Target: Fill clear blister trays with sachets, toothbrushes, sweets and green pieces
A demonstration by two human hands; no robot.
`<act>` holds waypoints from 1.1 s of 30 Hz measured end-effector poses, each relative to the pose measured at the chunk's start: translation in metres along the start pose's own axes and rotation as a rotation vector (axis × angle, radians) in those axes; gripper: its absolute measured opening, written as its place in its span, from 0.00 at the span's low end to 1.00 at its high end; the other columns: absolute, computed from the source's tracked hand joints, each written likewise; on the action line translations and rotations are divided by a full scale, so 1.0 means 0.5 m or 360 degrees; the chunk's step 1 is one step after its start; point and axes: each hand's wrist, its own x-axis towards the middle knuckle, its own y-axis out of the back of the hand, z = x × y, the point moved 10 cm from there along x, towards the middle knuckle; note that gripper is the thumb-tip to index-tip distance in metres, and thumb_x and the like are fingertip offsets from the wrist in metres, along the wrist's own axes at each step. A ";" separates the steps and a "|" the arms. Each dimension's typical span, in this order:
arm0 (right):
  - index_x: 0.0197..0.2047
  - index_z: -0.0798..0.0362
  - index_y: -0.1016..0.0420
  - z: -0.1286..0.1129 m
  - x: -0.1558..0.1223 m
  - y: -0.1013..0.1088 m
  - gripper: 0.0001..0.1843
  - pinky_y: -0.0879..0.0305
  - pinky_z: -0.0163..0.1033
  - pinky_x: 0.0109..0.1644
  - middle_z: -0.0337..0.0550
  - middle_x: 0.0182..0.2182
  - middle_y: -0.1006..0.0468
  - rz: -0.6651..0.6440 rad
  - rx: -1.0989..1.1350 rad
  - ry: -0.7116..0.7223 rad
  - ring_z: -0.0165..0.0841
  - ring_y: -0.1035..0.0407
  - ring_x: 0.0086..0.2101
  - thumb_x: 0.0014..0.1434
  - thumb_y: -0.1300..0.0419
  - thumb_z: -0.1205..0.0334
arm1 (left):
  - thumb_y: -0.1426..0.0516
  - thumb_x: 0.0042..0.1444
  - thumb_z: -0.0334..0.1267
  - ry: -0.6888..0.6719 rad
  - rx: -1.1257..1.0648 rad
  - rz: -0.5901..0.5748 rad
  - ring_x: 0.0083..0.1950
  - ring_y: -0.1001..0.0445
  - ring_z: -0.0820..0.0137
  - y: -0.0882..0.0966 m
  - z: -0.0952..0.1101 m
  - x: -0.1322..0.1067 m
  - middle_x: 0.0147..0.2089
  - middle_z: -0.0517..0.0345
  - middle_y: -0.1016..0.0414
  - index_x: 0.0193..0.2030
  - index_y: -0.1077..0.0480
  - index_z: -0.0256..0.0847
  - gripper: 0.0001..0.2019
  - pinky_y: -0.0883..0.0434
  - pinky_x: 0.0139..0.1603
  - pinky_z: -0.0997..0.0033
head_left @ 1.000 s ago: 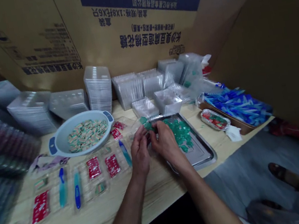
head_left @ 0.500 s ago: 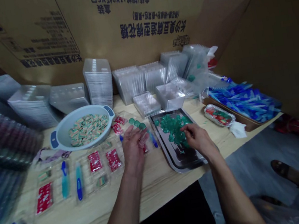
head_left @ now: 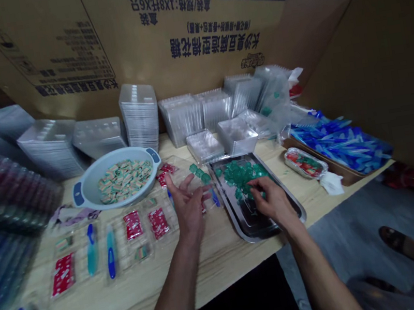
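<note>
Pale wooden surface (head_left: 136, 305) ran across the view. Nearest, the left hand (head_left: 189, 210) hung with its fingers (head_left: 170, 187) spread open, just beside a row of green translucent pieces (head_left: 199, 173) on a clear blister tray (head_left: 181, 165). The right hand (head_left: 273, 202) curled its fingers (head_left: 254, 184) into a green pile (head_left: 241, 173) on a steel tray (head_left: 231, 206), though any grip was hard to tell. Farther off stood stacked clear trays (head_left: 140, 116) before a printed cardboard carton (head_left: 191, 31).
</note>
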 end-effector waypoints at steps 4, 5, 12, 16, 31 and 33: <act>0.47 0.51 0.26 -0.002 0.008 -0.007 0.19 0.37 0.38 0.37 0.40 0.32 0.26 -0.0058 0.0981 -0.0310 0.33 0.34 0.32 0.58 0.39 0.48 | 0.38 0.53 0.33 -0.0105 0.0206 -0.0189 0.39 0.20 0.71 -0.020 0.005 -0.005 0.65 0.50 0.32 0.65 0.35 0.54 0.32 0.22 0.35 0.72; 0.47 0.51 0.25 -0.013 0.008 -0.013 0.21 0.38 0.38 0.36 0.39 0.33 0.26 -0.0083 0.1110 -0.0355 0.33 0.34 0.32 0.56 0.37 0.47 | 0.38 0.55 0.34 -0.0147 0.0284 -0.0239 0.42 0.20 0.69 -0.026 0.007 -0.007 0.64 0.50 0.31 0.58 0.27 0.49 0.22 0.22 0.36 0.72; 0.41 0.51 0.25 -0.102 0.012 -0.065 0.18 0.36 0.36 0.36 0.39 0.30 0.26 -0.0104 0.1228 -0.0304 0.32 0.34 0.31 0.53 0.35 0.46 | 0.37 0.57 0.38 -0.0450 0.0646 -0.0448 0.52 0.23 0.64 -0.065 0.018 -0.033 0.55 0.49 0.26 0.40 0.18 0.43 0.07 0.22 0.40 0.72; 0.40 0.49 0.28 -0.120 0.016 -0.089 0.15 0.37 0.35 0.34 0.37 0.29 0.28 -0.0018 0.1230 -0.0259 0.31 0.34 0.30 0.55 0.36 0.49 | 0.37 0.56 0.37 -0.0440 0.0629 -0.0452 0.52 0.23 0.63 -0.065 0.013 -0.028 0.54 0.47 0.24 0.40 0.19 0.42 0.07 0.22 0.41 0.70; 0.45 0.50 0.33 -0.161 0.024 -0.089 0.13 0.35 0.38 0.35 0.36 0.29 0.29 -0.0029 0.0649 0.0032 0.33 0.33 0.28 0.59 0.41 0.54 | 0.37 0.56 0.36 -0.0440 0.0557 -0.0353 0.53 0.23 0.62 -0.040 0.025 -0.009 0.51 0.48 0.22 0.36 0.19 0.41 0.05 0.23 0.45 0.67; 0.45 0.50 0.34 -0.177 0.024 -0.083 0.12 0.35 0.38 0.35 0.37 0.30 0.27 -0.0058 0.0462 0.0118 0.33 0.32 0.29 0.59 0.42 0.55 | 0.38 0.57 0.35 -0.0503 0.0580 -0.0360 0.53 0.24 0.63 -0.041 0.031 -0.009 0.50 0.49 0.22 0.37 0.19 0.42 0.05 0.24 0.47 0.66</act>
